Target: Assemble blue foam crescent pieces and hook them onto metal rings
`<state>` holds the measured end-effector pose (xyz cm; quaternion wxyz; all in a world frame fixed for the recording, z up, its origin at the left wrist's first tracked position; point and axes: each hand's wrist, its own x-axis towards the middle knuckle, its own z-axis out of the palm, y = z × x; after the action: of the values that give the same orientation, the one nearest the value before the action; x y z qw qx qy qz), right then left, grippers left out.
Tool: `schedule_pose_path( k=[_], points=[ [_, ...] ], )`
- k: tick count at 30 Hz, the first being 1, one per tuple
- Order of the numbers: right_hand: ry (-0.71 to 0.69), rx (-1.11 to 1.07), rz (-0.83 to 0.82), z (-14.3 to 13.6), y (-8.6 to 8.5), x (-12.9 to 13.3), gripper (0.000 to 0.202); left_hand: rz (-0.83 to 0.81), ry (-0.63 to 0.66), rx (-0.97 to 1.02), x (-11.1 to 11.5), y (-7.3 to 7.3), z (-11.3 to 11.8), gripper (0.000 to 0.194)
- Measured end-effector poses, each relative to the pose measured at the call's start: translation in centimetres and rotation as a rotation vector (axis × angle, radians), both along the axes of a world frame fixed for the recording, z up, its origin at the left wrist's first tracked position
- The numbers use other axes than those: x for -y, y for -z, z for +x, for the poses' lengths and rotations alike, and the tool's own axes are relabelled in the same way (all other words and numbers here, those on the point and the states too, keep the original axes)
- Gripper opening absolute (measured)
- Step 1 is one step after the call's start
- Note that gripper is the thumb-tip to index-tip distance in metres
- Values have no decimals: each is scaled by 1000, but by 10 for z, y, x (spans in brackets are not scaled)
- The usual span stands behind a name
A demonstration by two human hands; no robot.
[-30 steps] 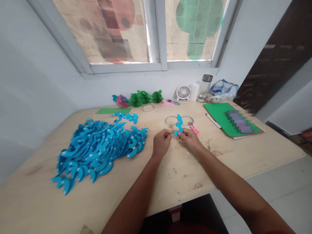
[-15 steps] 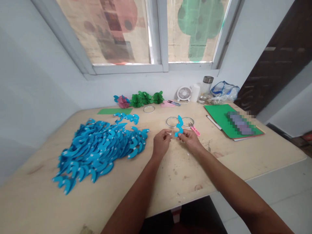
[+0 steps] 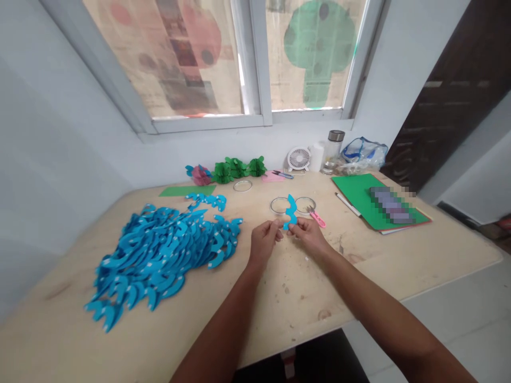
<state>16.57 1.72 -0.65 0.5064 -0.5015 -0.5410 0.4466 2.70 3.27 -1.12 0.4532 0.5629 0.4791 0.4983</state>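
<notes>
A wavy blue paper piece (image 3: pixel 291 208) stands up between my hands above the table. My right hand (image 3: pixel 309 234) pinches its lower end. My left hand (image 3: pixel 264 239) is closed at the piece's lower left edge; whether anything small is between its fingertips is hidden. Just behind the piece lie two silver rings, a left one (image 3: pixel 272 206) and a right one (image 3: pixel 313 200), and pink-handled snips (image 3: pixel 318 218). A large heap of curved blue pieces with small white patches (image 3: pixel 159 250) spreads to the left of my hands.
Along the wall stand green paper shapes (image 3: pixel 238 167), a pink and blue one (image 3: pixel 200 175), a small white fan (image 3: pixel 298 158) and a glass bottle (image 3: pixel 334 151). A green folder (image 3: pixel 355 197) with a blurred object on it and a pen (image 3: pixel 347 204) are at the right.
My left hand has moved right, up to the lower end of the blue piece. The camera view has tilted slightly upward. My right hand keeps its pinch.
</notes>
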Motion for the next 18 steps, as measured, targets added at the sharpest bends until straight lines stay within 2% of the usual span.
schedule_pose_path(
  k=[4, 10, 18],
  points=[
    [10, 2, 8, 2, 5, -3, 22, -8, -5, 51, 2, 0, 3, 26],
    [29, 64, 22, 4, 15, -7, 23, 16, 29, -4, 4, 1, 6, 14],
    [33, 84, 25, 6, 12, -5, 26, 26, -5, -31, -2, 7, 3, 13]
  ],
)
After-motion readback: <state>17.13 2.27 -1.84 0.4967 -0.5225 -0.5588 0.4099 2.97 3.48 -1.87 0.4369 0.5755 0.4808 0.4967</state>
